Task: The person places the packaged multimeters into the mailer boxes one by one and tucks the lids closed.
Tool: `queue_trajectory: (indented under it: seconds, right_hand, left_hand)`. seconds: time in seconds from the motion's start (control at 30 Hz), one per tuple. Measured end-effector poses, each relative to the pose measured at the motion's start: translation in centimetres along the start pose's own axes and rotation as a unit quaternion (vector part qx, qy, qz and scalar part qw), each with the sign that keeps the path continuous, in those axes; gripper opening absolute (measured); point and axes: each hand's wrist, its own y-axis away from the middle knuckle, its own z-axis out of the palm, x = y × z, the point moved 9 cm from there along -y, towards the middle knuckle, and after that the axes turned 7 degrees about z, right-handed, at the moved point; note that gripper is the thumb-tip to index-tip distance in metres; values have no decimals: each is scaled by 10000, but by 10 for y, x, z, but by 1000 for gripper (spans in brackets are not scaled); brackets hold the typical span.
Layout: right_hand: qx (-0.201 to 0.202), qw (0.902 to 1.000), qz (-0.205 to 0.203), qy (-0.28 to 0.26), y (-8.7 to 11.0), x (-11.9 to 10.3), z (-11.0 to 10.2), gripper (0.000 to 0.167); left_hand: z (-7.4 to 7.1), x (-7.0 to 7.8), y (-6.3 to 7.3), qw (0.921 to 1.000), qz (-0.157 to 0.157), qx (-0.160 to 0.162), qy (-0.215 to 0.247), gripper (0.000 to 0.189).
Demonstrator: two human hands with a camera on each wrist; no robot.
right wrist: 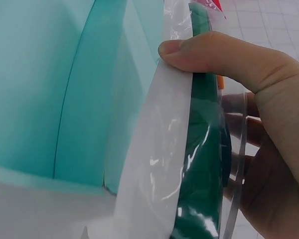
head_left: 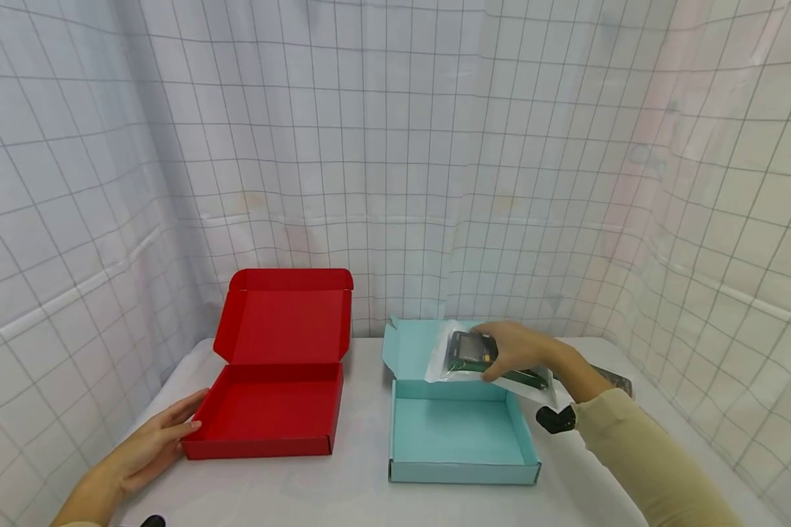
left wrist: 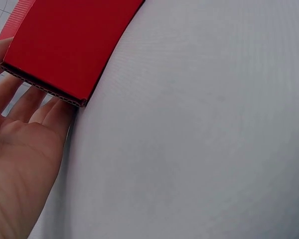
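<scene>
My right hand grips a clear plastic bag with a dark green device inside, above the back right of an open light-blue box. The device shows a grey screen and a small orange spot. In the right wrist view, the thumb presses the bag's white edge and the fingers wrap round the far side. My left hand rests against the left side of an open red box. Its fingers lie along the outer wall, with the thumb at the front corner.
A dark flat object lies at the right, partly hidden by the right forearm. A small black object shows beside the right sleeve. White table cloth separates the two boxes, whose lids stand raised. Grid-patterned curtains surround the table.
</scene>
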Motion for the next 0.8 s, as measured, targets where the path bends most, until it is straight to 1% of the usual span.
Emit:
queue_trajectory:
  seconds: [0.13,0.27,0.37,0.5,0.67,0.8]
  right_hand:
    - [-109,9998,-134,-36,-8,-15,4,97]
    - [-216,9993,-296,-84,-15,-28,8,96]
    - [-259,9989,-385,-66,-22,-36,11,96]
    - [-265,9986,-464,-33,-29,-43,14,96]
    - [-245,9984,-506,34,-34,-47,15,97]
    - [-239,9984,-504,56,-38,-49,17,97]
  left_hand:
    - [-4,-2,1,9997,-94,151,-139,56]
    - [-4,-3,0,9997,-113,136,-195,60]
    - [-4,-2,-1,9998,-110,108,-127,58]
    - [-4,-2,0,9999,-69,93,-93,57]
    - [-5,-3,0,9996,-90,180,-179,59]
    - [-4,-3,-1,9996,-97,164,-191,59]
